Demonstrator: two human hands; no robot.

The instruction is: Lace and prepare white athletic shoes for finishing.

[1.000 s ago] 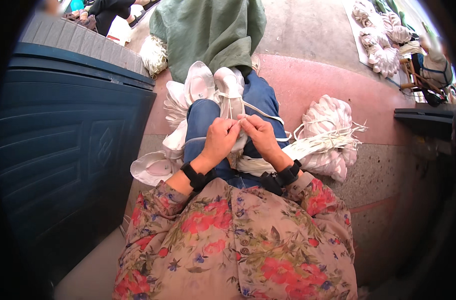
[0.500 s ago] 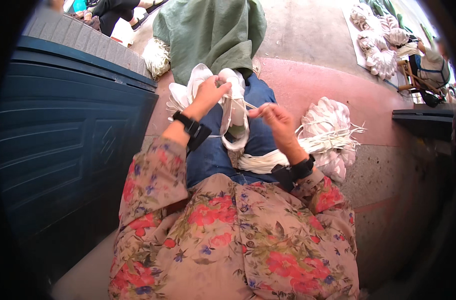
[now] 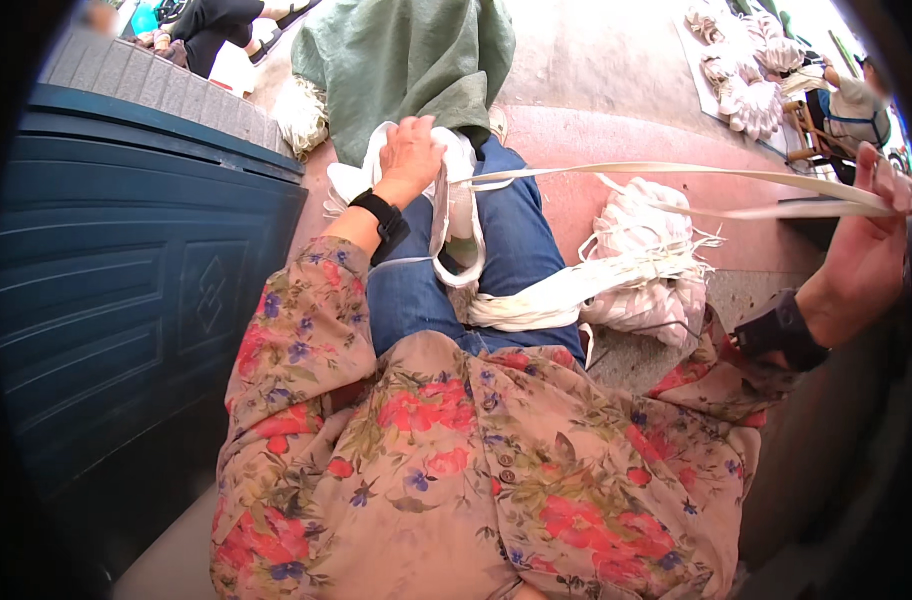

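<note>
A white shoe upper [image 3: 463,222] lies over my jeans between the knees. My left hand [image 3: 412,160] is closed on its far part, and the fingertips are partly hidden. Off to the far right, my right hand [image 3: 871,245] is raised and grips a white shoelace [image 3: 676,168]. The lace stretches in a long loop from the upper to my fingers. A hank of white shoelaces [image 3: 536,303] rests across my right thigh. More white upper material [image 3: 348,180] shows beside my left hand.
A tied bundle of pale uppers [image 3: 656,312] sits on the floor by my right leg. Green cloth [image 3: 406,70] hangs ahead, with a white bundle [image 3: 301,118] beside it. A dark blue panel [image 3: 146,270] stands left. Another person [image 3: 861,110] sits far right among more bundles [image 3: 751,95].
My right hand has swung far out to the right, drawing the shoelace out into a long loop. My left hand has stayed at the upper.
</note>
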